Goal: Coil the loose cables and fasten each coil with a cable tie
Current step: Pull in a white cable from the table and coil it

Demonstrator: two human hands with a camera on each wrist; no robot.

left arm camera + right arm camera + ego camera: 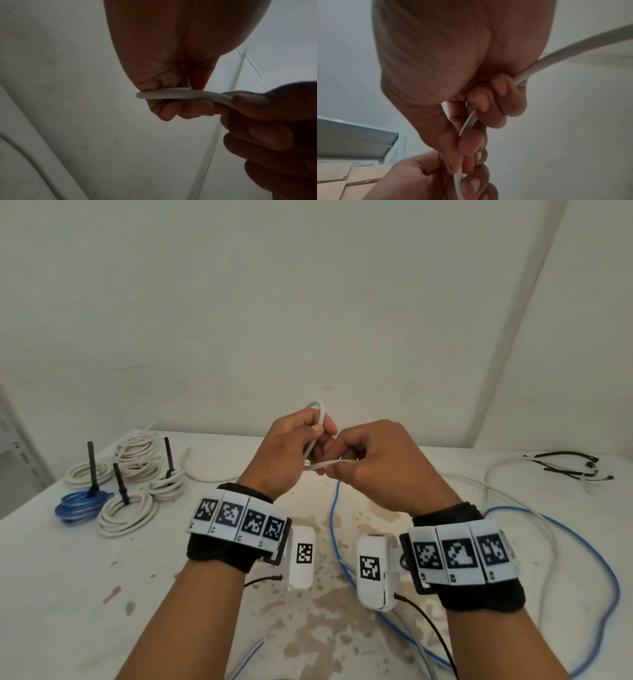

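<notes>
Above the stained white table [85, 594], I am holding both hands up close together. My left hand [284, 453] is pinching the white cable [317, 424] where it bends into a small loop that is sticking up past my knuckles; its fingers [173, 109] are curling under the cable's end. My right hand [380, 467] is gripping the same cable just beside the left, fingers [494, 94] wrapping round it, and the two hands are touching. From my right fist the cable is running off to the right. Below my wrists a loose blue cable [582, 549] is trailing across the table, with more white cable beside it. At the far left, several white coils [126, 513] and one blue coil [80, 505] are lying tied, each with a black cable tie [91, 463] standing up from it. A few loose black ties [568, 465] are lying at the far right.
</notes>
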